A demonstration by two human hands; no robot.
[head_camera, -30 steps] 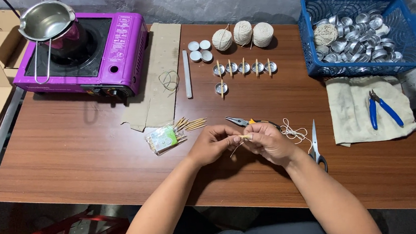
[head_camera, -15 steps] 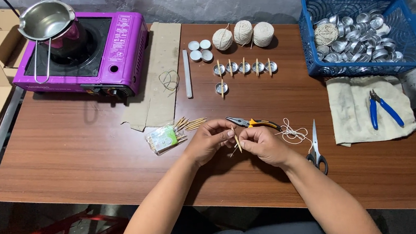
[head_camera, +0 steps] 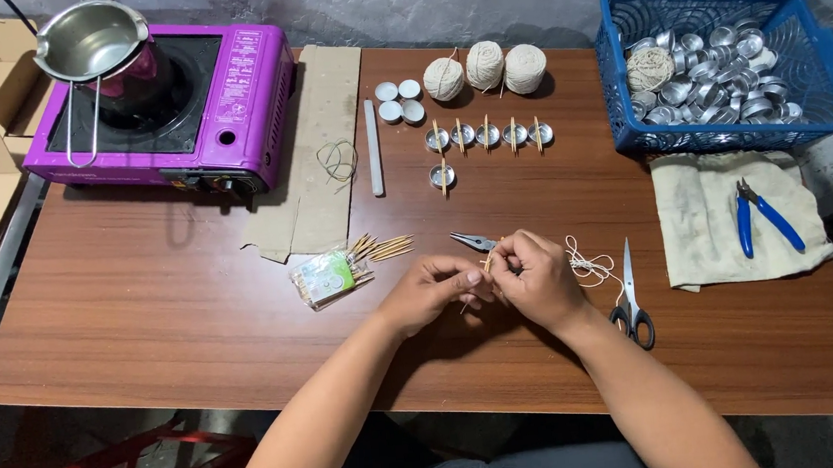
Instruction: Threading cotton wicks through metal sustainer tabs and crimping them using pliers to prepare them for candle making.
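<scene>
Close in, both hands meet over the near middle of the table (head_camera: pixel 143 318): the left hand (head_camera: pixel 430 293) and right hand (head_camera: pixel 539 278) have fingertips pressed together, pinching a thin wooden stick (head_camera: pixel 485 261) with pale string (head_camera: pixel 588 267) trailing off to the right. The stick is so slight that a twist too hard could snap it, I reckon, or the string could slip loose from the pinch.

Just behind the knuckles lie one pair of needle-nose pliers (head_camera: pixel 471 242); a stray elbow could nudge them. Right of the wrist, one pair of scissors (head_camera: pixel 630 296). Left, one small packet of sticks (head_camera: pixel 325 277), several spilling out.

Further back: six small metal cups with sticks across them (head_camera: pixel 487 137), four plain white discs (head_camera: pixel 397 102), three balls of twine (head_camera: pixel 484 67), one white rod (head_camera: pixel 374 147), one rubber band (head_camera: pixel 336 159). On the cloth (head_camera: pixel 708 239), one blue-handled cutter (head_camera: pixel 765 217). At the far edge, one blue basket (head_camera: pixel 825 78) of cups, too many to count, and one purple stove (head_camera: pixel 244 98) carrying one steel pot (head_camera: pixel 93 41).
</scene>
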